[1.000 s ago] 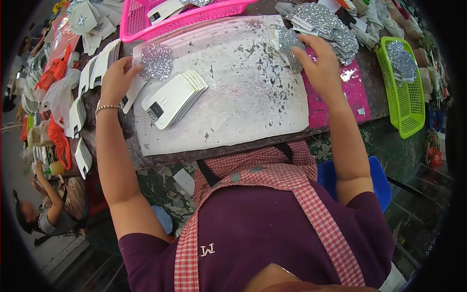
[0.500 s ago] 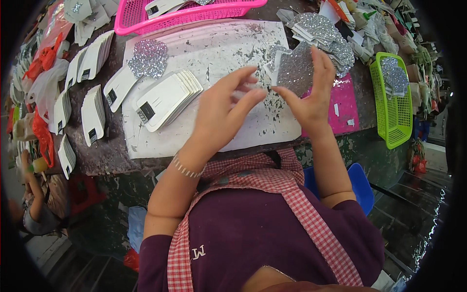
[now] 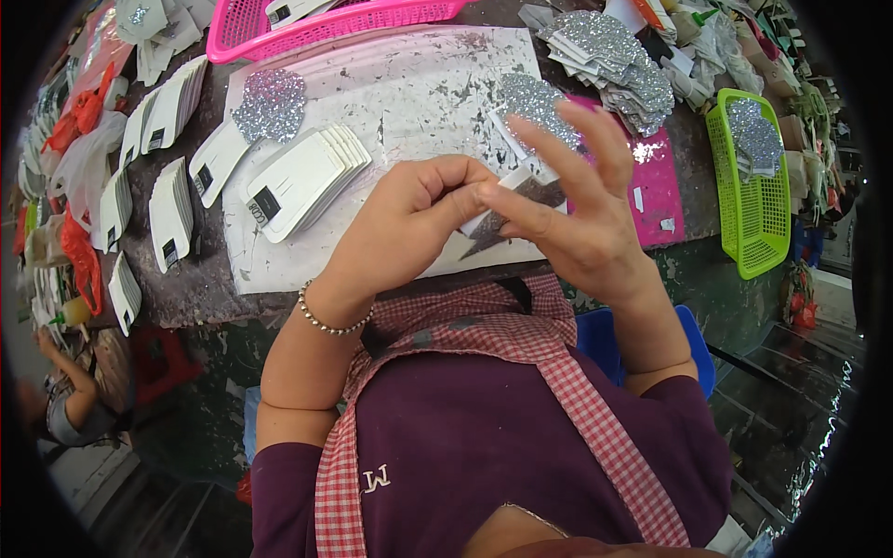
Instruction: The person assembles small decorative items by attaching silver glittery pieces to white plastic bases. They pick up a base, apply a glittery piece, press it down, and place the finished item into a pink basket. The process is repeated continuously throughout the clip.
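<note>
Glitter-faced piece point(image 3: 546, 193) with white edging, partly covered by fingers, is held above the right-hand near part of a worn white sheet point(image 3: 428, 102) on the desk point(image 3: 206, 288). Hands close together, thumb tips meeting at the piece. Left hand point(image 3: 423, 214): fingers curled, thumb and forefinger pinching the piece. Right hand point(image 3: 581, 205): thumb laid across the piece, fingers raised and spread; whether it also grips cannot be told. Beaded bracelet point(image 3: 330, 321) on the left wrist. Just beyond the right fingers, more silver glitter pieces point(image 3: 538, 98) lie on the sheet, their white edges showing. Further out, a large overlapping silver pile point(image 3: 619, 70); nearer on that side, a shiny magenta sheet point(image 3: 665, 177) runs out from beside the white one. Green basket point(image 3: 777, 209) at far right, silver pieces inside. To the left of the hands, a fanned stack of white cards point(image 3: 307, 181), each rounded at the corners, the top one with a dark label. Beside it, one white card point(image 3: 216, 163) reaches toward a scalloped glitter piece point(image 3: 269, 104), which lies flat. Further left, several separate card stacks point(image 3: 170, 209) stand on the dark surface. Pink basket point(image 3: 344, 33) at the far edge of the white sheet, white items inside. Red-checked apron point(image 3: 605, 414) over a purple shirt point(image 3: 502, 418).
</note>
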### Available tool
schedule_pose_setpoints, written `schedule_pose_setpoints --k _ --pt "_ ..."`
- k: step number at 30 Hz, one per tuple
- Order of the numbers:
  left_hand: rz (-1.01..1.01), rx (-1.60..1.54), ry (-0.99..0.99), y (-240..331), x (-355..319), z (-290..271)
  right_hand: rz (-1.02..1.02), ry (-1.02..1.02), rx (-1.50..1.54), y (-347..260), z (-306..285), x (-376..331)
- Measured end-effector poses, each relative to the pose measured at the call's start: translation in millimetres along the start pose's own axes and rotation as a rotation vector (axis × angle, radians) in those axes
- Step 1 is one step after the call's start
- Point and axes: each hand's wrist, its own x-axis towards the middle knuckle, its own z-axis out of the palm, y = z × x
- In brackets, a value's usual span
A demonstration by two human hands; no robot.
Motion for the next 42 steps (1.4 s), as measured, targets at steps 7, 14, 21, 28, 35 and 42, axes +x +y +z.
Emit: schedule_pose_setpoints --k 7,14,21,28,35,42 --pt "-0.159 -0.436 -0.086 -34 -16 10 -0.114 0.148 0.265 -11 18 -6" --pt "-0.307 -0.757 -0.17 -56 -41 24 -0.284 0.166 0.444 -27 30 -18" --pt "-0.092 -0.326 0.088 -65 -66 15 -0.012 -0.139 0.542 -36 20 -11" --pt "0.21 0.556 0.329 -32 -77 12 0.539 -0.012 0.784 -41 27 -1" --pt "0.117 -0.33 0.473 -35 -67 21 0.831 0.157 1.868 -53 50 -11" --pt "0.356 1.442 0.74 -5 -58 -84 1.088 0.174 1.681 -32 44 -23"
